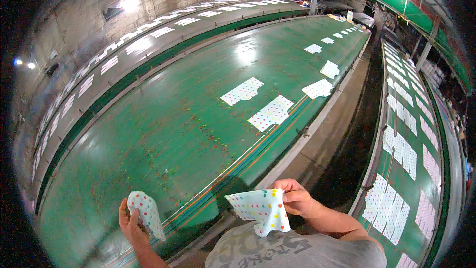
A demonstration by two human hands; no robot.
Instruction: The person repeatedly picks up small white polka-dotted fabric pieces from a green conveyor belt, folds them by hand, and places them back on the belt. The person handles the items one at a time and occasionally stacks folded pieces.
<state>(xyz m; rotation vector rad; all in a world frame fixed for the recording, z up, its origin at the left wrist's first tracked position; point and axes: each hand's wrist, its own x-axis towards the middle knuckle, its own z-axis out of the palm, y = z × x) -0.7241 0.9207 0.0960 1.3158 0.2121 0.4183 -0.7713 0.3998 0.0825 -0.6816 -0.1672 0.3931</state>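
Observation:
My left hand is closed on a small white fabric piece with coloured dots, which hangs over the near left part of the long green table. My right hand pinches the upper right corner of a larger white dotted fabric piece. That piece droops in front of my grey shirt, by the table's near edge. Two dotted fabric pieces, one farther left and one nearer, lie flat on the green surface ahead. Another dotted piece rests at the table's right edge.
More dotted pieces run along the table's right side into the distance. A walkway separates it from a right-hand table bearing rows of dotted pieces. On the left stands another long table with white pieces, beside a block wall.

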